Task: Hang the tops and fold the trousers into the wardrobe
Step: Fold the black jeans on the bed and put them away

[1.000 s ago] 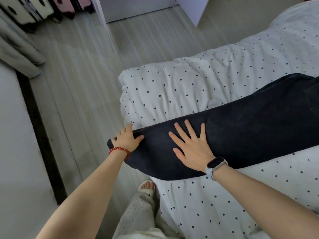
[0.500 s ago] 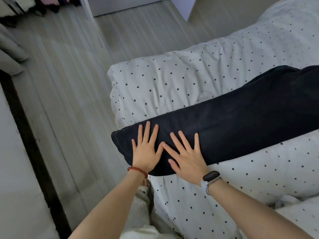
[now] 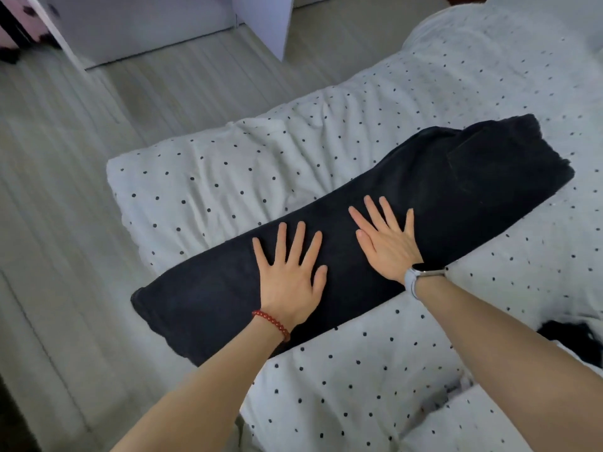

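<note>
Polka-dotted white bedding, a duvet (image 3: 359, 386) strewn with small dark dots, fills the near part of the view, and two bare forearms reach forward over it. On the left wrist sits a red bead bracelet (image 3: 272, 322); on the right wrist, a smartwatch (image 3: 421, 272) with a pale strap. Just beyond the wrists, dark trousers (image 3: 456, 181) lie as one long band, folded lengthwise, running diagonally across the duvet from the near-left edge of the bed up toward the far right. The end on the left reaches the bed's edge; the wider end with a back pocket lies to the far right. The left hand (image 3: 290, 272) rests flat on the trousers, palm down, fingers straight and spread. The right hand (image 3: 386, 243) lies flat on the same fabric a little farther along, fingers likewise straight and fanned apart, the two hands near each other but not touching. At the right edge, a scrap of another dark item (image 3: 577, 337) shows on the bedding. Past the bed, pale wood-look flooring (image 3: 81, 190) stretches away to white furniture panels (image 3: 261, 21) at the top.
</note>
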